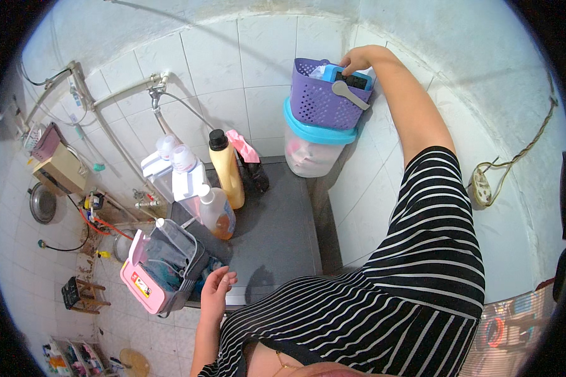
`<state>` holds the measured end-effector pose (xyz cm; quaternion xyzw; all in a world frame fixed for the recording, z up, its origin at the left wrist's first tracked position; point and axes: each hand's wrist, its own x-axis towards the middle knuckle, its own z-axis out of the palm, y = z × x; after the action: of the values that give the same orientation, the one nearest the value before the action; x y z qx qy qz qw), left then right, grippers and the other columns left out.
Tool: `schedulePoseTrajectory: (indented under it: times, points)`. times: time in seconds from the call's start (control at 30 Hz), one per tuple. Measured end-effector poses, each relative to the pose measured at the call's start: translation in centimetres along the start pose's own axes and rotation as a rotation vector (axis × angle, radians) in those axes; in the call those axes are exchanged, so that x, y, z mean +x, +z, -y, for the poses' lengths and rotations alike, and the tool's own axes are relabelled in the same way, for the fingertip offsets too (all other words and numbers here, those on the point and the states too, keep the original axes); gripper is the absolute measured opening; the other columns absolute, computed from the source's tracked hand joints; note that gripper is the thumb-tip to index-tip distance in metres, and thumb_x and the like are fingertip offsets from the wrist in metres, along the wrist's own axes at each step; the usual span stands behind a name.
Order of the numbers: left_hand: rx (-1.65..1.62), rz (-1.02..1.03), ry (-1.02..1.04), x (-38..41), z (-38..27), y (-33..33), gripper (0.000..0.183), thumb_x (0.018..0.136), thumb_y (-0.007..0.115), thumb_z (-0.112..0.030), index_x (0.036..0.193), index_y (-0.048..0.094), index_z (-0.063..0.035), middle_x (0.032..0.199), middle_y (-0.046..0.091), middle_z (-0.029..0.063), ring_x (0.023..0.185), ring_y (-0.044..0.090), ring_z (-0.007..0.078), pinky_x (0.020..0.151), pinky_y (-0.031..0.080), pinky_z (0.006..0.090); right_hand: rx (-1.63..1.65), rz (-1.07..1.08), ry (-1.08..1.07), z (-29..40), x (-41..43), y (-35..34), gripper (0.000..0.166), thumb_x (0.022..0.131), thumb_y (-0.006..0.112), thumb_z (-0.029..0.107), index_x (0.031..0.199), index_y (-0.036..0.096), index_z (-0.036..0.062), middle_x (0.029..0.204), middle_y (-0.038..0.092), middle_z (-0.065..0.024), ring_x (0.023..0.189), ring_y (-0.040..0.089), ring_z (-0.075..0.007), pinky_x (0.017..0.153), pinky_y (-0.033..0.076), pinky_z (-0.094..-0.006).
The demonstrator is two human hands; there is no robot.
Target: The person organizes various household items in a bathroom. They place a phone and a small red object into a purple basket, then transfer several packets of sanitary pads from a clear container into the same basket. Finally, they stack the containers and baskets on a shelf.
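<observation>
At the far corner my right hand (pixel 357 59) reaches to the top of a purple perforated plastic basket (pixel 325 103). Its fingers grip the top edge of a blue case with a dark panel (pixel 354 80), which sits tilted inside the basket. Some clear plastic film (pixel 317 71) lies beside the case. Underneath, a translucent tub (pixel 311 158) with a turquoise lid (pixel 318 130) carries the basket. My left hand (pixel 218 282) hangs at the near edge of the dark grey top (pixel 278 221), fingers loosely bent and holding nothing. Close to it stands a grey basket with a pink lid (pixel 142 284).
A clear pump bottle (pixel 217 212), a cream bottle with a black cap (pixel 227 172) and white-lidded containers (pixel 188 181) stand along the left side. A pink cloth (pixel 243 146) lies behind. A tap (pixel 157 92) juts from the tiled wall. A stool (pixel 82 294) stands on the floor.
</observation>
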<state>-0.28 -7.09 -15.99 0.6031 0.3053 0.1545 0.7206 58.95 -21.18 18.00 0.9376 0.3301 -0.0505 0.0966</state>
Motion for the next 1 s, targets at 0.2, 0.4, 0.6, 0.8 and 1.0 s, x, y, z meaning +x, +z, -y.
schedulePoseTrajectory:
  times: [0.2, 0.4, 0.6, 0.8, 1.0]
  points:
    - [0.013, -0.014, -0.018, 0.1, 0.4, 0.0, 0.033, 0.1, 0.053, -0.016, 0.129, 0.052, 0.0003, 0.115, 0.067, 0.0106, 0.097, 0.063, 0.0146, 0.082, 0.046, 0.0266, -0.005, -0.082, 0.173, 1.1, 1.8, 0.3, 0.061, 0.084, 0.062, 0.061, 0.13, 0.063, 0.0217, 0.132, 0.06, -0.0157, 0.123, 0.056, -0.0325, 0.101, 0.044, -0.0477]
    - [0.045, 0.0, -0.037, 0.5, 0.3, 0.8, 0.033, 0.1, 0.054, -0.018, 0.128, 0.052, -0.0008, 0.114, 0.067, 0.0093, 0.097, 0.063, 0.0143, 0.082, 0.046, 0.0266, -0.021, -0.279, -0.149, 6.0, 5.2, -0.2, 0.046, 0.087, 0.063, 0.047, 0.119, 0.07, 0.0145, 0.121, 0.067, -0.0129, 0.109, 0.064, -0.0293, 0.091, 0.05, -0.0448]
    - [0.043, -0.015, -0.034, 0.9, 0.6, 0.9, 0.034, 0.1, 0.055, -0.019, 0.129, 0.052, -0.0014, 0.115, 0.067, 0.0091, 0.098, 0.063, 0.0147, 0.083, 0.046, 0.027, -0.049, -0.123, -0.242, 8.6, 7.6, 1.3, 0.035, 0.084, 0.068, 0.033, 0.113, 0.072, 0.0142, 0.118, 0.068, -0.0092, 0.104, 0.065, -0.028, 0.087, 0.051, -0.0433]
    - [0.017, -0.049, -0.077, 1.1, 1.1, 0.5, 0.033, 0.101, 0.052, -0.018, 0.129, 0.052, -0.0014, 0.114, 0.066, 0.0081, 0.098, 0.063, 0.0126, 0.084, 0.046, 0.0262, -0.039, 0.074, -0.129, 8.1, 12.9, 4.7, 0.035, 0.082, 0.066, 0.024, 0.114, 0.071, 0.0122, 0.122, 0.066, -0.0127, 0.107, 0.064, -0.0306, 0.09, 0.049, -0.044]
    - [0.021, -0.09, -0.066, 1.4, 1.5, 0.3, 0.035, 0.1, 0.054, -0.019, 0.129, 0.052, -0.0001, 0.114, 0.067, 0.01, 0.097, 0.064, 0.015, 0.083, 0.046, 0.0271, -0.014, 0.101, -0.107, 10.3, 13.8, 6.0, 0.036, 0.08, 0.065, 0.021, 0.115, 0.07, 0.0097, 0.122, 0.065, -0.015, 0.108, 0.063, -0.032, 0.09, 0.049, -0.0451]
